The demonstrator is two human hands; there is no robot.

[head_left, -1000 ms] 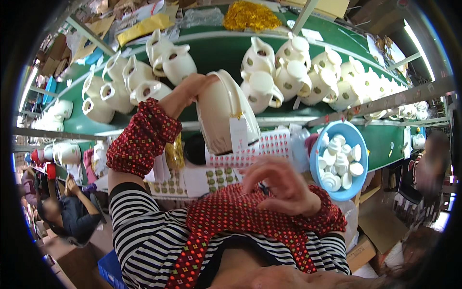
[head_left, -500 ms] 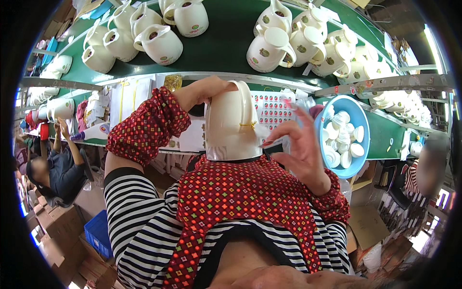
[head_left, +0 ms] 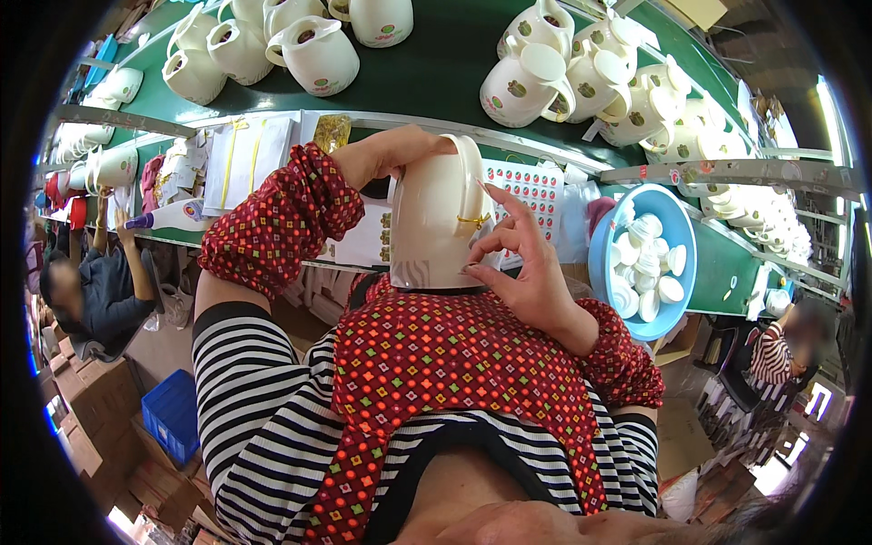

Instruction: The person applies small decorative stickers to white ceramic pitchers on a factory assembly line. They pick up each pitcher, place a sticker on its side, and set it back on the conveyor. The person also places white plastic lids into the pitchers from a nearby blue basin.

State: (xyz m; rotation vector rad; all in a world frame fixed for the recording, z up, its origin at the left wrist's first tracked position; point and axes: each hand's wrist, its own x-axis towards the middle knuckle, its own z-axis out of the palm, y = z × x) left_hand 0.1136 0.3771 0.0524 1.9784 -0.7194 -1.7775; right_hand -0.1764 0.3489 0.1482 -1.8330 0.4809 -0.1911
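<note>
A glossy cream pitcher [head_left: 431, 222] is held in front of my chest, its handle on the right with a gold twist tie [head_left: 474, 222] round it. My left hand [head_left: 404, 150] grips it at the far end, the fingertips hidden behind it. My right hand [head_left: 522, 272] is at the pitcher's right side, just below the handle. Its thumb and a bent finger come together in a pinch against the wall, while another finger stretches up beside the handle. Anything small between those fingertips cannot be made out.
A sheet of red round stickers [head_left: 536, 195] lies behind my right hand. To its right stands a blue basin [head_left: 688, 272] of white lids [head_left: 647, 263]. More cream pitchers [head_left: 318, 59] line the green bench [head_left: 427, 77]. A co-worker [head_left: 104, 291] sits at far left, another [head_left: 781, 350] at far right.
My right hand has moved left, from beside the pitcher onto its wall near the handle. My left hand keeps its hold. The view has shifted slightly.
</note>
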